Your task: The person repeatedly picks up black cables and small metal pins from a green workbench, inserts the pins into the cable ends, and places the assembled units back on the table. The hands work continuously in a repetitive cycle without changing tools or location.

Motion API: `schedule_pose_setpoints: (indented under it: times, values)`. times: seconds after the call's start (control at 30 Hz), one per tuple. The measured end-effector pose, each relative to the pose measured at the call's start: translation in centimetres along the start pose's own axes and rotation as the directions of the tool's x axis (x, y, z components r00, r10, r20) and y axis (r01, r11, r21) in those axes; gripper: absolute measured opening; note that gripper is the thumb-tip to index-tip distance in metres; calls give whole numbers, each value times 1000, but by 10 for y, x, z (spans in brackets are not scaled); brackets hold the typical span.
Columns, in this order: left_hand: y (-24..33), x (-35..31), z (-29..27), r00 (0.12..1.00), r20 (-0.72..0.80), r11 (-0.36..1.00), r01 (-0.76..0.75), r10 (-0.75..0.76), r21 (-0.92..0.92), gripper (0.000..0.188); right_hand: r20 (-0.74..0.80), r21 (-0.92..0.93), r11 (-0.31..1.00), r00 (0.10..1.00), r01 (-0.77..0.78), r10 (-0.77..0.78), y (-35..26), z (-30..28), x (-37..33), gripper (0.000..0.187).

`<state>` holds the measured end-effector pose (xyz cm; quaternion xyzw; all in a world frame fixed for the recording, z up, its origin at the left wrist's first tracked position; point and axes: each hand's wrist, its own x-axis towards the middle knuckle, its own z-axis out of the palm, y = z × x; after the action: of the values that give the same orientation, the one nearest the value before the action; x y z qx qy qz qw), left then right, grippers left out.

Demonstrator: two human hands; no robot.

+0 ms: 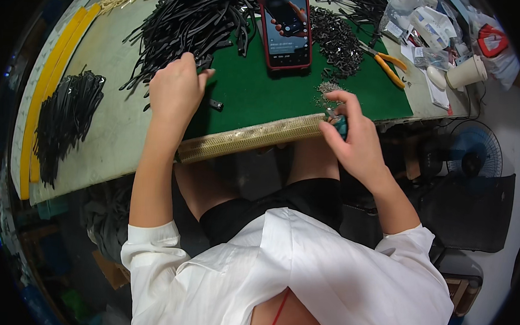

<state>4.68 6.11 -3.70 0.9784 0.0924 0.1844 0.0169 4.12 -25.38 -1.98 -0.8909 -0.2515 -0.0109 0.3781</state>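
Note:
My left hand (177, 89) is over the near edge of a heap of thin black straps (191, 17). Its fingers are mostly hidden below the hand, so what they grip does not show; the thumb points right. One small black piece (216, 105) lies on the green mat (240, 97) beside it. My right hand (358, 138) is closed around a small teal-handled tool (340, 126) at the table's front edge. The tool's metal end shows between thumb and forefinger, but its exact kind is unclear. Close beyond that hand lies a scatter of tiny metal bits (329, 91).
A red-cased phone (286, 28) lies on the mat, left of a pile of small black parts (338, 46). Orange-handled pliers (388, 66) rest farther right, near a white cup (467, 72). Another black strap bundle (68, 117) is at left. A perforated strip (249, 137) edges the table.

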Motion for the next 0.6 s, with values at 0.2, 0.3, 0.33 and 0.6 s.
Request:
schedule_pose_setpoints:
  times: [0.2,0.3,0.33,0.6]
  values:
    - [-10,15,12,991,104,963,108,-85,-246,36,-53,-15,997,995,-82,81,30,-22,1,41]
    - [-18,22,2,990,95,885,139,-108,-444,39,95,-140,989,995,56,-42,35,-33,7,31]
    - [-23,26,1,994,75,816,107,-78,-568,32,157,-174,982,986,78,-50,36,-36,10,29]
    - [1,34,-27,975,-205,459,-143,-88,-877,19,321,-264,949,944,173,-83,34,-33,19,26]
